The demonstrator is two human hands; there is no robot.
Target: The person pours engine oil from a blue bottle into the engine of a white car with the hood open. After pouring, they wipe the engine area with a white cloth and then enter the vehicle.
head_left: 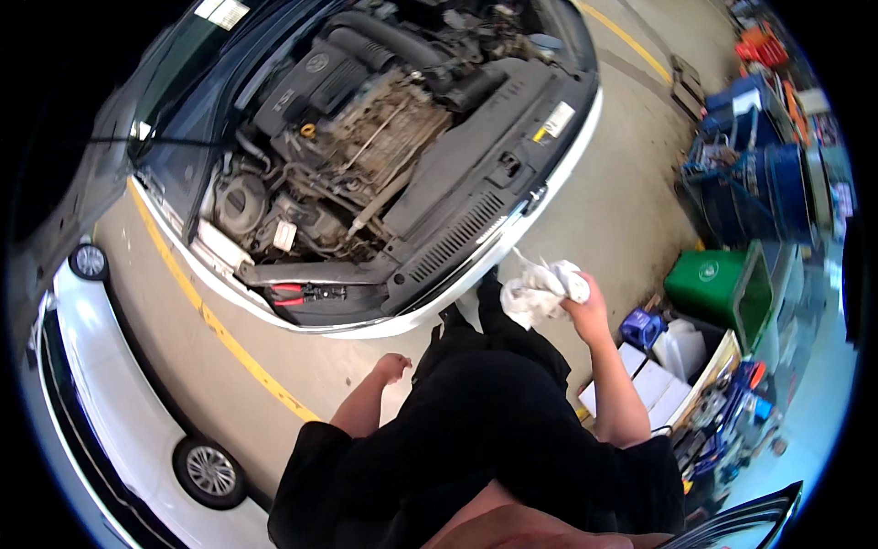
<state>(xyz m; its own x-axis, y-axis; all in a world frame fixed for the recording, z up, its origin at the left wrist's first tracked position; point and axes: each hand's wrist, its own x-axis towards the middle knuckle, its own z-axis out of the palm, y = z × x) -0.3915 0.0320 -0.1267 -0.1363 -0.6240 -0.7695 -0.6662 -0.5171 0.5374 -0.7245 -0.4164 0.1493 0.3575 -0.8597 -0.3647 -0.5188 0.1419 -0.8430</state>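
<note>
My right hand (587, 306) is closed round a crumpled white cloth (540, 291), held out in front of the car's bumper. Low at my left side is my left hand (393, 368), its fingers loosely curled and a fingertip standing apart; nothing shows in it. Ahead is a white car with its engine bay (366, 137) uncovered. A dark engine cover (320, 82) sits beside a dirty, brownish part of the engine (389, 128). Red-handled pliers (297, 293) lie in the front corner of the bay, nearest my left hand.
Another white car (128, 384) stands at the left, past a yellow floor line (215, 329). On the right are a green bin (718, 288), a blue drum (773, 194), a purple-blue jug (642, 327), white boxes (640, 380) and a clutter of tools (727, 416).
</note>
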